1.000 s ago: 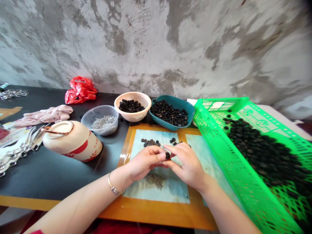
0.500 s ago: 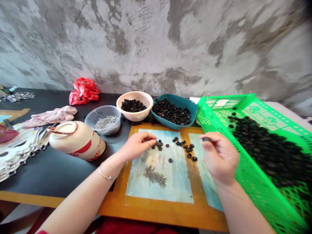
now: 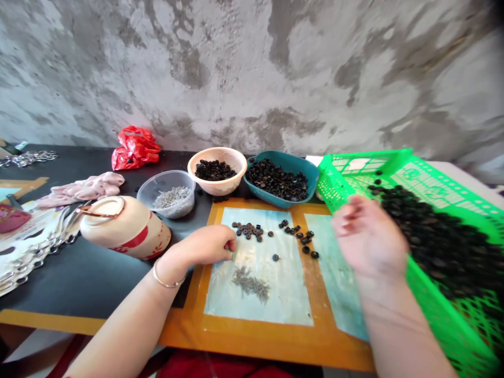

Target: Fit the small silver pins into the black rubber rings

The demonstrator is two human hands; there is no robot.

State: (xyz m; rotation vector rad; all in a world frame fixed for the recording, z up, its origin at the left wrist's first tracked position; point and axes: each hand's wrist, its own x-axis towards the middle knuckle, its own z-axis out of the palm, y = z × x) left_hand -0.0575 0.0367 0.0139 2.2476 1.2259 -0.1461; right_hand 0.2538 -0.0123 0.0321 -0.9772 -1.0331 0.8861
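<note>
My left hand (image 3: 208, 245) is over the left edge of a pale blue sheet (image 3: 289, 294), its fingers curled together. What they hold, if anything, is hidden. Just beyond it lies a cluster of small black ring-shaped pieces (image 3: 249, 231), and nearer to me is a pile of thin metal pins (image 3: 252, 286). A single black piece (image 3: 275, 258) lies to the right on the sheet. My right hand (image 3: 370, 239), blurred by motion, is raised at the near side of the green basket (image 3: 441, 315), fingers loosely apart, with no piece visible in it.
More black pieces (image 3: 305, 239) lie right of the sheet's middle. Behind stand a clear bowl (image 3: 183, 206) of pins, a pink bowl (image 3: 224, 187) and a teal basin (image 3: 271, 198) of black parts. A white jug (image 3: 129, 231), gloves (image 3: 84, 187) and red bag (image 3: 136, 147) are left.
My left hand has drawn back left and toward me, uncovering more of the black cluster. My right hand has moved right to the basket; the black piece it pinched is no longer visible.
</note>
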